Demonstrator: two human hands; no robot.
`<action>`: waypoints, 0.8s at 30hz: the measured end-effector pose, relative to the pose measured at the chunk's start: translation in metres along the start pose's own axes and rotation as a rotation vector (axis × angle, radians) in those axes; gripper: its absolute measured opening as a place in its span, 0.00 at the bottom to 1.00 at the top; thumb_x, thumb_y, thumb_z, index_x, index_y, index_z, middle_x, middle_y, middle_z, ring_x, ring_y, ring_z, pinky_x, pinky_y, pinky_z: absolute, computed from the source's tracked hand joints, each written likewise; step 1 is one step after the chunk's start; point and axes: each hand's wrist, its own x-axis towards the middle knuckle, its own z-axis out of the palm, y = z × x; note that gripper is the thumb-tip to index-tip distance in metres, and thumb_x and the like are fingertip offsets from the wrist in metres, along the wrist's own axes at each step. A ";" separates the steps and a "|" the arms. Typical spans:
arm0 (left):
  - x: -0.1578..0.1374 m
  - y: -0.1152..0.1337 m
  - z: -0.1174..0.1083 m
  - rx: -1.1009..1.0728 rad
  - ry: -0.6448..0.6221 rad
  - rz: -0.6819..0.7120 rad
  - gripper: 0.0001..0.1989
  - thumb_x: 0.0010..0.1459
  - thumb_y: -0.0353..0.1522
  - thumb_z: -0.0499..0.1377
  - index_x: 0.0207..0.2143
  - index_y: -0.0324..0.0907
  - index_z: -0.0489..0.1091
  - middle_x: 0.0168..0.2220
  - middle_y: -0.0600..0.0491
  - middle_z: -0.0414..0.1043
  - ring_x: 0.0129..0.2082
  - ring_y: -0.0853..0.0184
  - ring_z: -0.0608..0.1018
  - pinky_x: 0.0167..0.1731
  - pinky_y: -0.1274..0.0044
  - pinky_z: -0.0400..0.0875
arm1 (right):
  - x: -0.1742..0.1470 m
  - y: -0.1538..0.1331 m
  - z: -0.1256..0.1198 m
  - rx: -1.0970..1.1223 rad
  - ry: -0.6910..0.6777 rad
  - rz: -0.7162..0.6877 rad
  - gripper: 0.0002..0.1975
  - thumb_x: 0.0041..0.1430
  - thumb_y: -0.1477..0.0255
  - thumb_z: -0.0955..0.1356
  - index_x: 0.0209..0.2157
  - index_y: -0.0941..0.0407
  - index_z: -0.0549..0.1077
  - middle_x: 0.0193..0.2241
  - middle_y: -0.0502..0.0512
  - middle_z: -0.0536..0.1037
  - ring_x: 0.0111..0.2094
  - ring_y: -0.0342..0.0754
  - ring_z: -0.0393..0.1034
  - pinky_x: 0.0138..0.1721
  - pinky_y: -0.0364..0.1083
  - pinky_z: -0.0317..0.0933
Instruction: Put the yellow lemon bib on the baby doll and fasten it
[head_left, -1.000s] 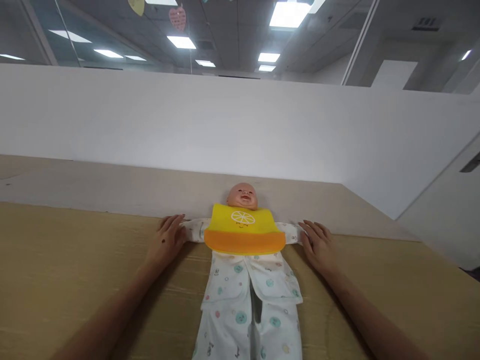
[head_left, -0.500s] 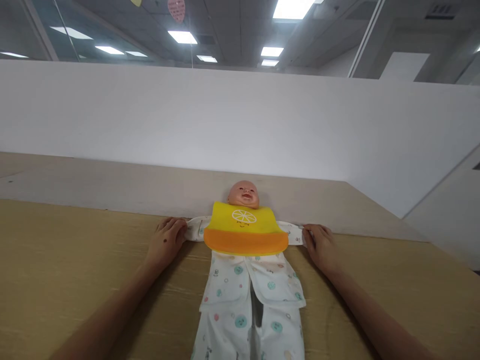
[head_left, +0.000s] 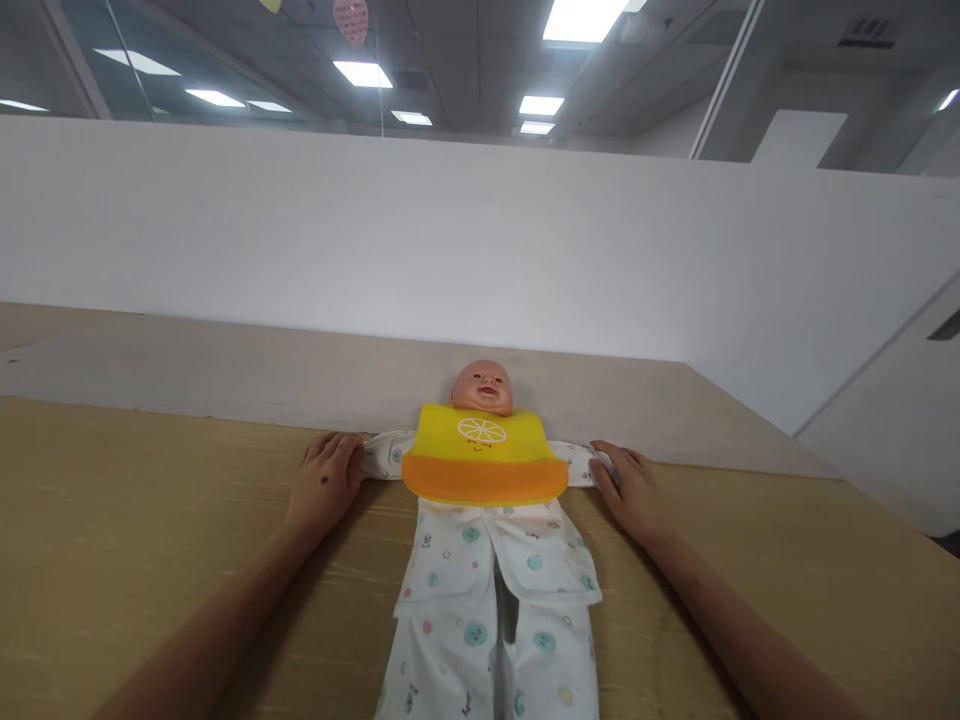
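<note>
A baby doll (head_left: 482, 388) lies face up in front of me, wearing a white patterned top and trousers. Over its chest lies a yellow bib (head_left: 442, 430) with a citrus slice print and an orange pocket (head_left: 484, 482). The doll's arms stretch out sideways in white sleeves. My left hand (head_left: 326, 480) is closed at the end of the left-hand sleeve (head_left: 386, 455), its fingertips partly hidden. At the other sleeve (head_left: 576, 464), my right hand (head_left: 630, 490) has its thumb and forefinger apart, touching the cuff.
The doll's body rests on a tan wooden surface (head_left: 150, 520), its head against a paler strip (head_left: 225, 365) behind. Beyond rises a white partition (head_left: 450, 240) topped with glass. A heart-shaped pink note (head_left: 351, 20) hangs on the glass.
My right thumb and forefinger have parted from their pinch on the cuff. My left hand stays at its sleeve. The whole view has shifted slightly.
</note>
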 end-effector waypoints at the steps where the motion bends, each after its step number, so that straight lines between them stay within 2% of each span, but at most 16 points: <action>1: 0.000 0.000 0.000 0.012 -0.004 0.005 0.14 0.62 0.34 0.46 0.33 0.42 0.70 0.34 0.47 0.75 0.40 0.57 0.73 0.42 0.65 0.67 | 0.000 0.000 0.000 -0.013 -0.010 -0.024 0.16 0.63 0.63 0.56 0.42 0.55 0.69 0.43 0.58 0.76 0.45 0.54 0.65 0.49 0.54 0.58; 4: 0.000 0.001 -0.001 0.031 -0.015 0.020 0.13 0.62 0.34 0.46 0.33 0.42 0.70 0.35 0.47 0.75 0.40 0.57 0.73 0.42 0.65 0.67 | 0.002 -0.001 -0.001 -0.044 -0.009 -0.042 0.15 0.62 0.67 0.56 0.38 0.56 0.71 0.40 0.57 0.77 0.42 0.53 0.67 0.48 0.53 0.59; 10: 0.001 0.004 -0.002 -0.070 -0.027 0.105 0.12 0.62 0.34 0.47 0.36 0.40 0.68 0.36 0.45 0.73 0.40 0.59 0.72 0.44 0.65 0.68 | 0.001 -0.004 -0.002 -0.097 0.043 -0.016 0.13 0.58 0.70 0.58 0.35 0.56 0.71 0.36 0.58 0.77 0.39 0.53 0.67 0.46 0.53 0.60; 14: 0.002 0.007 -0.003 -0.103 0.008 0.141 0.11 0.61 0.34 0.48 0.41 0.41 0.68 0.42 0.43 0.72 0.47 0.58 0.70 0.48 0.63 0.67 | 0.000 -0.008 -0.003 -0.075 0.095 -0.044 0.14 0.59 0.69 0.58 0.38 0.57 0.72 0.40 0.60 0.76 0.44 0.54 0.65 0.50 0.54 0.59; 16: 0.005 0.010 -0.003 -0.148 0.023 0.112 0.12 0.61 0.34 0.48 0.42 0.41 0.67 0.44 0.43 0.71 0.49 0.57 0.70 0.50 0.62 0.66 | 0.002 -0.015 -0.005 -0.013 0.122 -0.041 0.15 0.59 0.69 0.58 0.41 0.58 0.72 0.43 0.62 0.75 0.49 0.55 0.63 0.53 0.55 0.57; 18: 0.014 0.016 -0.001 -0.226 0.053 -0.006 0.12 0.60 0.35 0.48 0.42 0.41 0.67 0.44 0.44 0.71 0.49 0.58 0.70 0.51 0.63 0.64 | 0.008 -0.026 -0.006 0.094 0.115 0.003 0.16 0.59 0.68 0.58 0.43 0.58 0.71 0.45 0.62 0.74 0.50 0.55 0.63 0.54 0.55 0.57; 20: 0.029 0.025 0.002 -0.350 0.058 -0.203 0.14 0.59 0.37 0.48 0.42 0.42 0.67 0.44 0.45 0.71 0.48 0.58 0.71 0.51 0.64 0.64 | 0.020 -0.041 -0.004 0.261 0.072 0.114 0.17 0.58 0.66 0.59 0.45 0.56 0.71 0.46 0.60 0.74 0.50 0.54 0.65 0.54 0.54 0.57; 22: 0.049 0.036 0.008 -0.551 0.014 -0.419 0.14 0.57 0.40 0.50 0.40 0.42 0.67 0.43 0.46 0.71 0.47 0.59 0.72 0.51 0.65 0.64 | 0.038 -0.056 0.002 0.481 0.023 0.289 0.17 0.56 0.65 0.61 0.45 0.55 0.70 0.47 0.59 0.74 0.49 0.53 0.67 0.53 0.52 0.59; 24: 0.071 0.047 0.014 -0.869 -0.061 -0.617 0.16 0.54 0.42 0.53 0.39 0.42 0.67 0.43 0.47 0.70 0.45 0.61 0.73 0.49 0.68 0.66 | 0.060 -0.070 0.011 0.742 -0.046 0.518 0.17 0.54 0.64 0.64 0.44 0.55 0.70 0.44 0.59 0.75 0.46 0.52 0.70 0.49 0.50 0.63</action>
